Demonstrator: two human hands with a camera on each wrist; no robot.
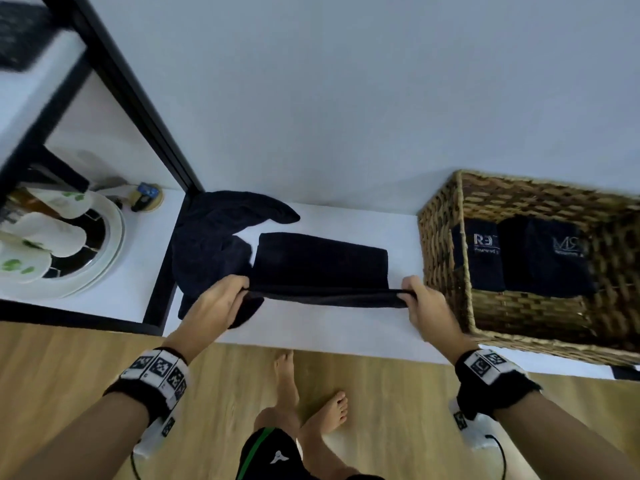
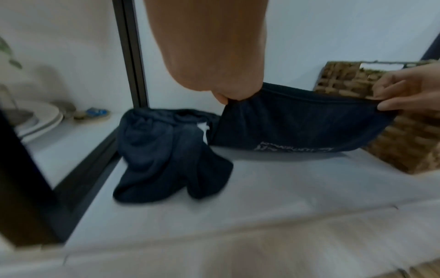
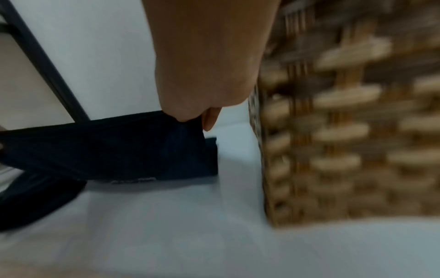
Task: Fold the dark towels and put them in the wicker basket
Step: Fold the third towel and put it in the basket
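A dark navy towel (image 1: pixel 322 265) lies half-folded on the white shelf (image 1: pixel 277 327), its near edge lifted. My left hand (image 1: pixel 228 292) pinches the left corner of that edge and my right hand (image 1: pixel 414 292) pinches the right corner, stretching it taut. The same towel (image 2: pixel 297 124) hangs between the hands in the left wrist view, and its corner (image 3: pixel 166 143) shows under my right hand (image 3: pixel 195 116). A crumpled heap of dark towels (image 1: pixel 211 240) sits left of it. The wicker basket (image 1: pixel 446 258) stands at right with folded dark towels (image 1: pixel 533 258) inside.
A black metal shelf frame (image 1: pixel 138 109) stands left of the heap. Beyond it, white plates (image 1: pixel 104 258) and slippers (image 1: pixel 41 237) sit on the lower shelf. The wall runs close behind. My bare feet (image 1: pixel 311 400) stand on the wooden floor below.
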